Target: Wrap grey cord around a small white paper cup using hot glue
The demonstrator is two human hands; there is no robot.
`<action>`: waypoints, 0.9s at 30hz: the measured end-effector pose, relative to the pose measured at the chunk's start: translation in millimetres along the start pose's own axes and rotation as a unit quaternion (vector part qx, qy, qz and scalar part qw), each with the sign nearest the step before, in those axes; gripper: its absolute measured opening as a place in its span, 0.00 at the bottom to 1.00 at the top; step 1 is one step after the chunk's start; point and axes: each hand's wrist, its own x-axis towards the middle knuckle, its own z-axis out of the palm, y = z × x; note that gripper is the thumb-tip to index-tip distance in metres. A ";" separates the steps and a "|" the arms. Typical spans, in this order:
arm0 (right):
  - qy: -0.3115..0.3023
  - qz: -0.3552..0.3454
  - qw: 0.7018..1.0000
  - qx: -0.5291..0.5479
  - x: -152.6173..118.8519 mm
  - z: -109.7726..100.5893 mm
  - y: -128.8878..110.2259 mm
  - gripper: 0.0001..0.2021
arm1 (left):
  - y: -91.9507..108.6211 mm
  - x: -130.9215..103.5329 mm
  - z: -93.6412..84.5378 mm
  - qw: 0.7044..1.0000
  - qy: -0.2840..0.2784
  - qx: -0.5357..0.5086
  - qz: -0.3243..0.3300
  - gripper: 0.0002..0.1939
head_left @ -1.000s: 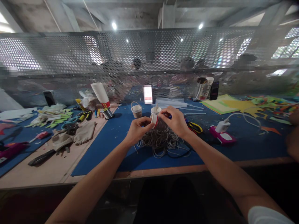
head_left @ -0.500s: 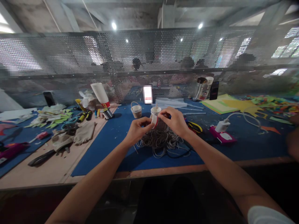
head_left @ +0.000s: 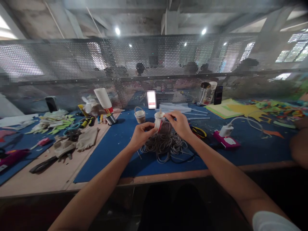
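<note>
My left hand (head_left: pixel 144 133) grips a small white cup (head_left: pixel 157 124) with a red band, held tilted between thumb and fingers. A brownish part of it shows on the right, over the cord. My right hand (head_left: pixel 177 123) has its thumb and fingers pinched together near the cup's upper right side; what sits in the pinch is too small to make out. Just behind stands a white container (head_left: pixel 159 114) with a thin stick in it, partly hidden. Under both hands lies a tangled heap of grey-brown cord (head_left: pixel 166 146). A small handled basket (head_left: pixel 140 116) stands to the left.
A leaning stack of paper cups (head_left: pixel 103 98), gloves (head_left: pixel 88 138) and scissors (head_left: pixel 73 126) lie left. Yellow-handled pliers (head_left: pixel 199 132), a magenta power bank with a plug (head_left: pixel 227 141) and coloured sheets (head_left: pixel 225 108) are right. A perforated metal screen (head_left: pixel 168 69) closes the back. Another person's arm (head_left: pixel 299 144) shows at far right.
My right hand has shifted slightly away from the held cup's rim, with its pinch higher. The cup in my left hand is turned a little more upright. The view has tilted slightly.
</note>
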 end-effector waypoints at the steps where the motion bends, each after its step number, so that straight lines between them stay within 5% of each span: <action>1: 0.003 0.006 1.000 0.019 0.7 -1.7 1.6 0.15 | -1.2 0.7 -0.4 1.000 0.009 -0.007 -0.001 0.13; 8: -0.108 0.104 0.977 0.153 -5.9 -2.4 8.8 0.24 | -6.5 5.3 -3.2 0.997 0.057 -0.052 -0.001 0.16; 12: -0.096 0.101 0.976 0.167 -9.6 0.9 7.3 0.23 | -7.7 6.4 -4.0 0.996 0.064 -0.063 -0.003 0.16; 19: -0.075 0.028 0.988 0.135 -14.6 -0.1 -1.5 0.19 | -10.1 8.1 -5.8 0.989 0.096 -0.116 -0.004 0.14; 27: -0.064 -0.069 0.994 0.064 -18.1 -1.1 -9.5 0.18 | -13.4 10.4 -7.2 0.978 0.064 -0.190 -0.049 0.11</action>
